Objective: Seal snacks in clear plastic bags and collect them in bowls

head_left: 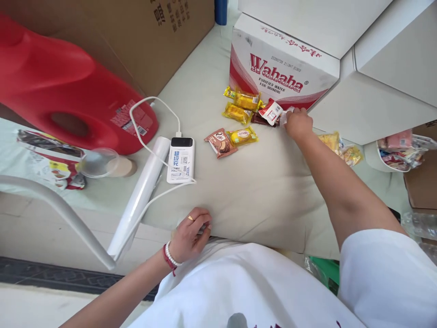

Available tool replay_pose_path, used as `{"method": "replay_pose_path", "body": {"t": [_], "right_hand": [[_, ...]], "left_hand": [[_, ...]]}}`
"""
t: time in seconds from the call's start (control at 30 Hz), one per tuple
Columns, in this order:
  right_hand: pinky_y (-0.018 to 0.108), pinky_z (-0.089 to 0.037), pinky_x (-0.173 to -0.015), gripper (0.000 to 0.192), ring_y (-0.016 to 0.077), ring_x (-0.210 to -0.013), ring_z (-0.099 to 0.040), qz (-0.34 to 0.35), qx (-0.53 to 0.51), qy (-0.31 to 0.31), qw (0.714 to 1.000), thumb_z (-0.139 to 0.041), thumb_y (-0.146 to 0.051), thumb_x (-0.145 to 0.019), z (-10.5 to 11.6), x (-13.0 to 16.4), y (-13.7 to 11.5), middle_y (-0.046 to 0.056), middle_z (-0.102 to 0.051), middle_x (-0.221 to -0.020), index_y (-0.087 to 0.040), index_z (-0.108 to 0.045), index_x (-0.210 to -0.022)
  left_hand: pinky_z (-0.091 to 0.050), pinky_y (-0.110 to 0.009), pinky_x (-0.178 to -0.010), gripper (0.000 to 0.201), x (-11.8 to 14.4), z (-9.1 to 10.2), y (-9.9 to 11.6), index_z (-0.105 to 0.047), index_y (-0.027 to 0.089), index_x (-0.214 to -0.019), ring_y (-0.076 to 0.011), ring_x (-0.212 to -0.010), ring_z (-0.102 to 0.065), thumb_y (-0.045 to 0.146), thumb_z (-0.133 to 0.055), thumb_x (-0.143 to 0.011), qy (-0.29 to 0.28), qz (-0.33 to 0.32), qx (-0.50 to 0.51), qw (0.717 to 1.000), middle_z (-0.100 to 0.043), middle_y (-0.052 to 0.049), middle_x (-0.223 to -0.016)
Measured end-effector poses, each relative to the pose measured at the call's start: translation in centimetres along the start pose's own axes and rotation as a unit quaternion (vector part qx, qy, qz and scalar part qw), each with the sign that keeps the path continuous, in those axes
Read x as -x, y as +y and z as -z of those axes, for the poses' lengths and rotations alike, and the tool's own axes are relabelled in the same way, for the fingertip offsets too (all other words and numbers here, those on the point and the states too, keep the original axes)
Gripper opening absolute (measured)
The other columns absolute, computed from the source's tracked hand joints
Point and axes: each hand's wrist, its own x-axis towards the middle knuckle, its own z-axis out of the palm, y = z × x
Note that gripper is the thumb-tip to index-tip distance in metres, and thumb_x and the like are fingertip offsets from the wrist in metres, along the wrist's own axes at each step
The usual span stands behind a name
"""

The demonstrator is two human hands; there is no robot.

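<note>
Yellow-wrapped packets (242, 135) number at least three; cookie-printed packet (221, 143), one; power bank (180, 161), one; red jug (85, 77), one; Wahaha carton (273, 70), one.

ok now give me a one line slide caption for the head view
Right hand at wrapped snacks before a Wahaha purified water carton, left hand curled closer to the body.

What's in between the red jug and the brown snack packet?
In the head view, the white power bank, with its cable plugged in, and the top of the white roll lie between the red jug and the brown packet.
</note>
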Motion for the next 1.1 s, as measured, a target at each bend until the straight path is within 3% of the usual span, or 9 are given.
{"method": "replay_pose_path", "body": {"t": [0.13, 0.27, 0.33, 0.4, 0.57, 0.7, 0.8, 0.93, 1.1], "right_hand": [[0.044, -0.048, -0.087, 0.022, 0.0336, -0.115, -0.05, -0.006, -0.067, 0.031, 0.997, -0.051, -0.026, -0.098, -1.0, 0.0, 0.7, 0.022, -0.063, -0.115, -0.012, -0.068, -0.102], [0.043, -0.048, -0.085, 0.012, 0.0295, -0.102, -0.056, -0.027, -0.162, 0.095, 0.982, -0.057, -0.026, -0.091, 1.9, 3.0, 0.9, 0.015, -0.063, -0.101, -0.017, -0.063, -0.087], [0.038, -0.049, -0.078, 0.011, 0.023, -0.085, -0.057, -0.04, -0.283, 0.11, 0.952, -0.062, -0.028, -0.089, 3.4, 6.0, 0.4, 0.009, -0.061, -0.087, -0.019, -0.061, -0.083], [0.03, -0.046, -0.063, 0.015, 0.0159, -0.067, -0.051, -0.064, -0.462, 0.071, 0.882, -0.066, -0.033, -0.086, 4.4, 9.8, -0.4, 0.002, -0.055, -0.072, -0.02, -0.059, -0.082], [0.015, -0.026, -0.039, 0.04, 0.0053, -0.048, -0.035, -0.139, -0.794, -0.106, 0.583, -0.086, -0.047, -0.069, 3.1, 20.1, -3.4, -0.006, -0.046, -0.063, -0.021, -0.059, -0.084], [0.011, -0.02, -0.033, 0.048, 0.0017, -0.044, -0.028, -0.22, -0.849, -0.162, 0.453, -0.095, -0.043, -0.06, 0.7, 25.8, -5.9, -0.007, -0.048, -0.062, -0.019, -0.062, -0.086], [0.01, -0.022, -0.032, 0.047, 0.0011, -0.043, -0.028, -0.24, -0.858, -0.18, 0.417, -0.096, -0.041, -0.06, -0.1, 28.1, -7.1, -0.007, -0.049, -0.061, -0.018, -0.064, -0.087], [0.009, -0.025, -0.033, 0.042, 0.0009, -0.044, -0.031, -0.223, -0.857, -0.188, 0.425, -0.094, -0.039, -0.064, 0.2, 29.2, -7.1, -0.006, -0.051, -0.063, -0.017, -0.065, -0.086], [0.008, -0.021, -0.033, 0.042, 0.0003, -0.042, -0.028, -0.239, -0.843, -0.213, 0.432, -0.094, -0.037, -0.065, 0.7, 29.3, -5.1, -0.007, -0.05, -0.061, -0.018, -0.059, -0.079]], "left_hand": [[-0.055, -0.027, -0.074, 0.015, 0.6, 2.0, 0.7, -0.059, 0.02, -0.097, -0.015, -0.084, -0.063, 0.009, -0.05, -0.092, -0.059, 0.064, 0.048, 0.995, -0.061, -0.007, -0.1], [-0.054, -0.027, -0.073, 0.013, 1.7, 3.4, 1.8, -0.06, 0.02, -0.095, -0.0152, -0.081, -0.062, 0.011, -0.05, -0.094, -0.099, 0.083, 0.088, 0.988, -0.062, -0.006, -0.096], [-0.052, -0.026, -0.069, 0.015, 1.9, 3.4, 2.4, -0.06, 0.02, -0.094, -0.0139, -0.077, -0.061, 0.011, -0.049, -0.096, -0.107, 0.09, 0.109, 0.984, -0.062, -0.005, -0.092], [-0.051, -0.025, -0.067, 0.016, 1.5, 2.9, 2.9, -0.06, 0.021, -0.092, -0.0131, -0.074, -0.06, 0.011, -0.048, -0.098, -0.104, 0.094, 0.129, 0.982, -0.062, -0.003, -0.087], [-0.046, -0.023, -0.064, 0.015, -1.5, 0.6, 4.1, -0.06, 0.021, -0.09, -0.0123, -0.071, -0.055, 0.013, -0.052, -0.099, -0.04, 0.061, 0.157, 0.985, -0.06, -0.001, -0.078], [-0.047, -0.026, -0.065, 0.004, -5.2, -2.4, 5.2, -0.063, 0.021, -0.094, -0.0125, -0.069, -0.052, 0.023, -0.061, -0.097, 0.055, 0.038, 0.138, 0.988, -0.063, -0.002, -0.086], [-0.05, -0.032, -0.077, 0.019, -7.7, -5.3, 5.5, -0.069, 0.021, -0.104, -0.0179, -0.085, -0.06, 0.036, -0.069, -0.092, 0.039, 0.041, 0.119, 0.991, -0.067, -0.008, -0.1], [-0.047, -0.035, -0.082, 0.021, -9.5, -8.1, 5.0, -0.074, 0.022, -0.097, -0.0217, -0.088, -0.062, 0.04, -0.069, -0.09, -0.039, 0.071, 0.155, 0.985, -0.07, -0.007, -0.09], [-0.042, -0.028, -0.069, 0.029, -9.5, -7.7, 4.4, -0.069, 0.019, -0.083, -0.0145, -0.07, -0.055, 0.047, -0.067, -0.09, -0.073, 0.172, 0.282, 0.941, -0.064, -0.001, -0.074]]}}
